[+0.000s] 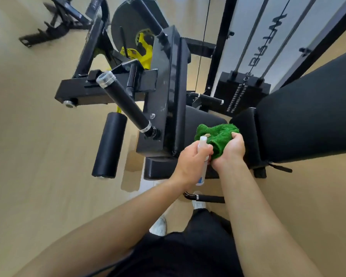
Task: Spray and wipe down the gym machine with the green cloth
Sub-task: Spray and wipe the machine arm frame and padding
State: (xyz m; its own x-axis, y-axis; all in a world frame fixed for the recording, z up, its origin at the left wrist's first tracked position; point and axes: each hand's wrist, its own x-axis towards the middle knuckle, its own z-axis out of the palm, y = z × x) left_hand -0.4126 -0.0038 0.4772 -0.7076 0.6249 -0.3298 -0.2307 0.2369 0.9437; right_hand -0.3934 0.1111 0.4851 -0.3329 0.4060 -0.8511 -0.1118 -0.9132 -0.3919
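Observation:
My left hand point(190, 162) is wrapped around a small white spray bottle point(202, 154), nozzle end up and close to the cloth. My right hand point(231, 150) grips a bunched green cloth point(218, 136) just to the right of the bottle. Both hands are held together over the front edge of the black gym machine's seat pad point(204, 118). The machine's black frame point(166, 90) and a foam-covered handle point(124, 102) lie to the left of the hands. Its long back pad point(308, 108) stretches to the right.
A black foam roller pad point(109, 144) hangs low at the left. The weight stack point(242, 90) with cables stands behind the seat. Yellow adjustment parts point(142, 50) sit near the pivot disc. A low handle bar point(204, 197) is near my feet. Another black frame point(54, 23) lies far left on the wooden floor.

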